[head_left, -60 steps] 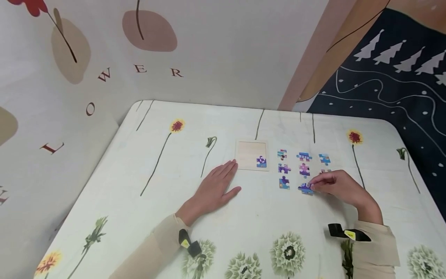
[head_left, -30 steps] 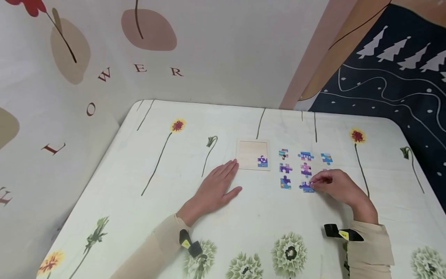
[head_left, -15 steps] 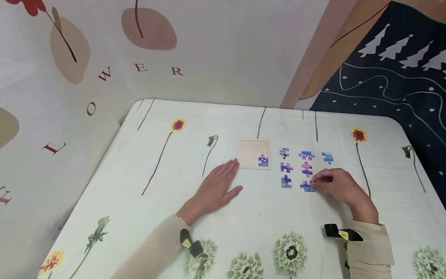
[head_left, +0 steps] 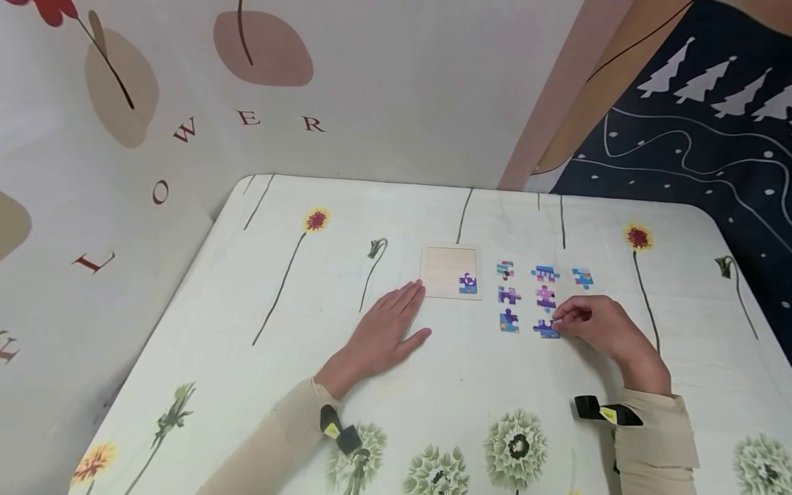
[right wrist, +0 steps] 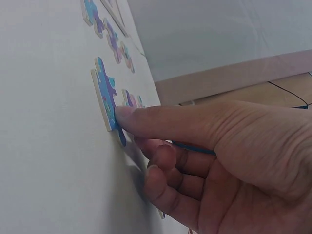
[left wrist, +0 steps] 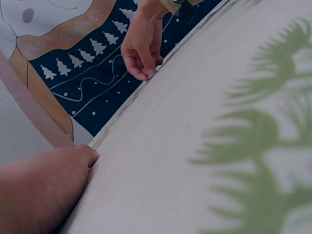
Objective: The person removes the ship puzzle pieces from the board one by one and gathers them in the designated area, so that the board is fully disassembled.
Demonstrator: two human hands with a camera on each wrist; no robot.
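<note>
In the head view my left hand (head_left: 380, 337) lies palm down with straight fingers, fingertips at the lower left corner of a square wooden puzzle tray (head_left: 441, 268). One purple and blue jigsaw piece (head_left: 468, 283) sits in the tray's lower right corner. My right hand (head_left: 603, 330) pinches the right end of a blue and purple jigsaw piece (head_left: 546, 330), the bottom one of the middle column. The right wrist view shows the thumb on this puzzle piece (right wrist: 103, 92); the index fingertip is hidden behind the thumb.
Several loose jigsaw pieces lie in columns right of the tray, among them a left-column piece (head_left: 509, 295), a pink piece (head_left: 546, 297) and a blue piece (head_left: 582, 277). A flower-print cloth (head_left: 482, 371) covers the table. Printed fabric walls (head_left: 396, 96) stand behind it.
The right forearm has shifted slightly left, its fingers staying on the same jigsaw piece. The left hand keeps its place by the tray. The head view has shifted a little.
</note>
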